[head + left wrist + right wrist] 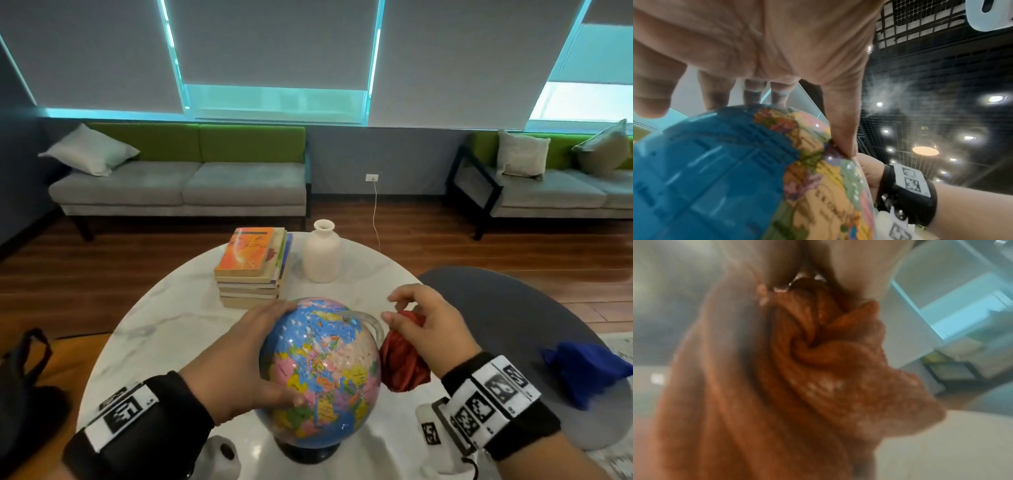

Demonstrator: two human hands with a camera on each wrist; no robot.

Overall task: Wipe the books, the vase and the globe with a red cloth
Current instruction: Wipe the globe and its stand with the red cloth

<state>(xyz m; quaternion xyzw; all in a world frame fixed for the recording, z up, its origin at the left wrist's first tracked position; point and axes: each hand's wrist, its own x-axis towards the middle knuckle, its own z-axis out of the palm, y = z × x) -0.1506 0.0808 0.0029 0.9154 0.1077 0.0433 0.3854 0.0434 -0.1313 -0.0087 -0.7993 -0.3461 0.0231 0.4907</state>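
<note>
Round white marble surface (164,329) in a lounge, grey sofas behind. Left hand (239,359) spread wide on the globe (322,373), fingers and thumb curved round its left side, steadying it. Globe near the front edge, upright on a dark base, clear arc running over its top right. Right hand (428,329) just right of the globe, thumb and fingers pinching a bunched red cloth (404,363), which hangs crumpled against the globe's right flank. Books (253,267) stacked flat behind the globe; white vase (322,257) upright beside them, mouth up.
</note>
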